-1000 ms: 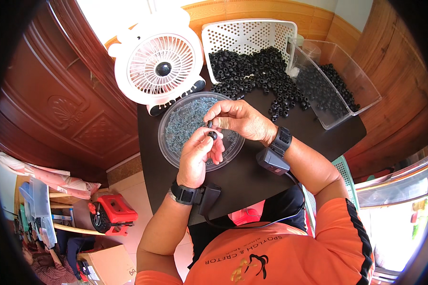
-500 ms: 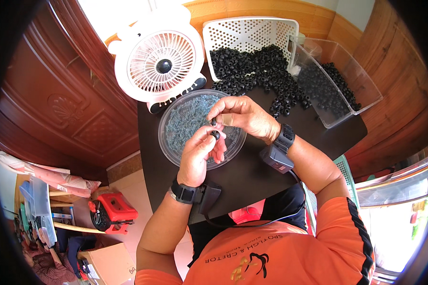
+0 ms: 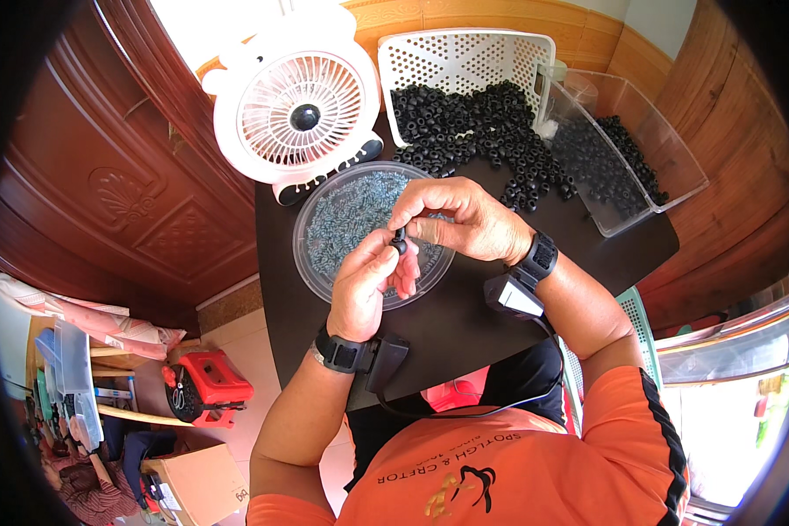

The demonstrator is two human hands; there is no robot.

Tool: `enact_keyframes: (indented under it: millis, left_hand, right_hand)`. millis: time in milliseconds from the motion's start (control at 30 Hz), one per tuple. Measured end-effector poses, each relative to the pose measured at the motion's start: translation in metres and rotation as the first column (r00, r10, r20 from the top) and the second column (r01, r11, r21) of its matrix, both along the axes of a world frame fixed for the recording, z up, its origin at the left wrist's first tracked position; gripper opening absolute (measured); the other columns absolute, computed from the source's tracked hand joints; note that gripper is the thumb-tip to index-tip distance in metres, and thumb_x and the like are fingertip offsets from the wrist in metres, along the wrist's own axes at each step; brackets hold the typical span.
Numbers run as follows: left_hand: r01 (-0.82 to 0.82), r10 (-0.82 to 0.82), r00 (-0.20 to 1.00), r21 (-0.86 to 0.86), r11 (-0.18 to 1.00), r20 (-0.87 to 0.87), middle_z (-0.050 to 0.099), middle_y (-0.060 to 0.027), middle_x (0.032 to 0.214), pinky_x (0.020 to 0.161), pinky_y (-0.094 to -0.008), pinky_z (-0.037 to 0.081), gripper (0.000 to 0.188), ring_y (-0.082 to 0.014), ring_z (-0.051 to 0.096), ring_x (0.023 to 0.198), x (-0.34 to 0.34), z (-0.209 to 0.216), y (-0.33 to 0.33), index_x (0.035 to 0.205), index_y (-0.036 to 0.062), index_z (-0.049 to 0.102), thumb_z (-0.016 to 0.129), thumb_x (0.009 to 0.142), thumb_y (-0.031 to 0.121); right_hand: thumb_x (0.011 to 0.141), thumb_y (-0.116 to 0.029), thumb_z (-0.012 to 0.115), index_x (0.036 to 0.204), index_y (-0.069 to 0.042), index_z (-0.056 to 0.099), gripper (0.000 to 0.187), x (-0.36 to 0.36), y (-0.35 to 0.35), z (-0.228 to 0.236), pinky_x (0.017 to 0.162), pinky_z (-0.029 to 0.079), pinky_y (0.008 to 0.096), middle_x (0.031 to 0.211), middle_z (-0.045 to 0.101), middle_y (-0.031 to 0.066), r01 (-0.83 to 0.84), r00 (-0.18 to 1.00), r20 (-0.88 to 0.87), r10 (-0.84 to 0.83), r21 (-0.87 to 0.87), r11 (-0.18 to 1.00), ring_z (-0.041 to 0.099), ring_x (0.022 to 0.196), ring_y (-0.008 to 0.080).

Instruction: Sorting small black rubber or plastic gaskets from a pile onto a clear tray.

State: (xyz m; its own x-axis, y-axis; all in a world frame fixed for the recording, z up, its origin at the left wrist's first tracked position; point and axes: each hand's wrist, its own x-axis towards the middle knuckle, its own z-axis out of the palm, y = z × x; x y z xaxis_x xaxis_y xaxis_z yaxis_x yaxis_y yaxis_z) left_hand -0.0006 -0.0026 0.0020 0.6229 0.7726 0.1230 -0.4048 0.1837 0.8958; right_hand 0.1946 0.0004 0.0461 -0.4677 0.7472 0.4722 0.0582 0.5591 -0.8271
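Observation:
My left hand (image 3: pixel 359 285) is closed, pinching a small round black plastic piece (image 3: pixel 400 247) between thumb and fingers. From above, my right hand (image 3: pixel 475 217) pinches a small dark piece (image 3: pixel 400 233), largely covered by the fingertips. The two pieces meet; whether one sits inside the other cannot be made out. Both hands are over a round clear tub (image 3: pixel 302 263) full of small bluish, see-through parts (image 3: pixel 346 215). A loose heap of hollow black pieces (image 3: pixel 526 175) like the one in my left hand lies beyond my right hand.
A white perforated basket (image 3: pixel 465 48) lies tipped at the back, spilling black pieces onto the dark table (image 3: pixel 465 320). Right of it is a clear plastic bin (image 3: pixel 679 195) with more black pieces. A white fan (image 3: pixel 305 117) stands at the back left. Cables run from my wrist-worn devices.
My right hand has brought its small dark piece down onto the black piece in my left hand, closing the gap between them. The left hand has barely moved.

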Motion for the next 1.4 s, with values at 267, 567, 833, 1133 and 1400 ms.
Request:
enact_keyframes:
  millis: [267,567,833,1133,1400]
  left_hand:
    - [-0.014,0.014,0.999,0.013,1.000,-0.039,0.059,-0.0093,0.082,0.060,-0.0251,0.044,0.029,-0.0151,0.055,0.066,0.000,0.001,0.000,0.102,-0.0005,0.052,0.047,0.093,0.027]
    - [-0.018,0.019,0.999,0.009,1.000,-0.038,0.059,-0.0044,0.081,0.059,-0.0211,0.043,0.028,-0.0101,0.056,0.066,0.000,0.001,-0.001,0.100,0.0010,0.056,0.048,0.095,0.027]
    - [-0.024,0.025,0.998,0.006,1.000,-0.050,0.059,-0.0039,0.080,0.059,-0.0209,0.043,0.027,-0.0097,0.055,0.066,0.001,0.003,-0.002,0.098,0.0018,0.056,0.048,0.095,0.028]
    - [-0.054,0.053,0.998,-0.014,0.998,-0.039,0.059,-0.0039,0.079,0.059,-0.0216,0.042,0.027,-0.0103,0.055,0.065,0.002,0.000,-0.004,0.098,0.0019,0.056,0.047,0.094,0.028]
    - [0.023,-0.009,0.996,-0.169,0.985,0.083,0.059,-0.0064,0.079,0.059,-0.0245,0.045,0.027,-0.0136,0.055,0.063,0.002,0.002,-0.003,0.098,0.0011,0.055,0.047,0.094,0.027]
  right_hand:
    - [0.087,-0.005,0.062,0.098,-0.004,0.064,0.011,0.001,0.000,-0.002,0.080,0.047,0.0305,0.094,0.063,0.0054,0.030,0.999,0.012,-0.030,0.028,0.999,0.059,0.088,0.0174]
    - [0.086,-0.004,0.063,0.097,-0.004,0.065,0.011,-0.001,0.001,-0.001,0.079,0.047,0.0309,0.092,0.063,0.0055,0.008,1.000,0.029,-0.010,0.055,0.998,0.060,0.087,0.0183]
    - [0.086,-0.005,0.063,0.097,-0.005,0.066,0.011,0.000,0.002,-0.003,0.079,0.048,0.0315,0.091,0.063,0.0059,0.005,1.000,0.017,-0.006,0.060,0.998,0.060,0.087,0.0188]
    - [0.084,-0.006,0.065,0.094,-0.005,0.068,0.010,-0.002,0.003,-0.007,0.080,0.047,0.0311,0.091,0.063,0.0049,-0.006,1.000,-0.005,0.006,0.002,1.000,0.059,0.087,0.0172]
    - [0.083,-0.003,0.066,0.094,-0.004,0.068,0.011,-0.003,0.007,-0.013,0.082,0.047,0.0294,0.092,0.062,0.0047,-0.079,0.989,-0.131,0.064,-0.113,0.990,0.058,0.090,0.0147]
